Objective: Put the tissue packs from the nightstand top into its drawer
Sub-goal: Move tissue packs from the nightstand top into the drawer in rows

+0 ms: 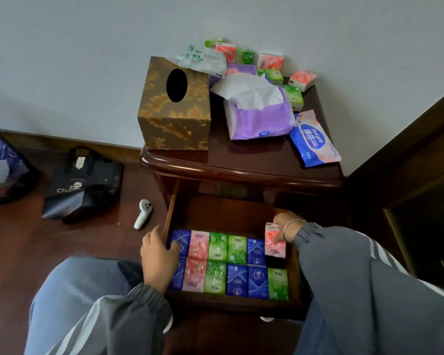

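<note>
Head view: gold patterned tissue box (pixel 173 106) noted beside small loose tissue packs (pixel 303 80) on dark wooden nightstand (pixel 241 160). Pack-filled open drawer (pixel 228 306): pink pack (pixel 274 243) pinched inside by right hand (pixel 285 222), left wall gripped by left hand (pixel 158 257).

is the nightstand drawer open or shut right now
Open: the drawer is pulled out under the nightstand top, two rows of tissue packs showing inside.

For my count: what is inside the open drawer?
Two rows of blue, pink and green tissue packs; the right hand holds a pink pack at the back right. The left hand partly covers the leftmost packs.
</note>
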